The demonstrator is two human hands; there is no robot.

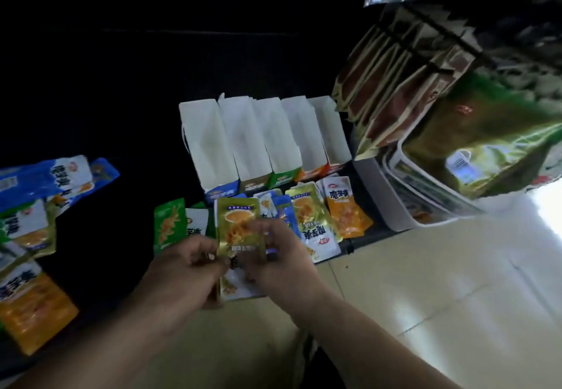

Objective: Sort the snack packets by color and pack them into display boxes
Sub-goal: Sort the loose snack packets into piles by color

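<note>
My left hand (185, 270) and right hand (282, 264), fingers curled, pinch a gold packet (240, 227), perhaps several stacked; five display boxes (258, 142) stand behind.

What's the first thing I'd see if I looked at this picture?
Right in the middle, the left hand and right hand hold a shiny gold packet. Just behind it stands a row of white boxes with more colourful packets lying in front. A big glossy green bag fills the right side.
</note>
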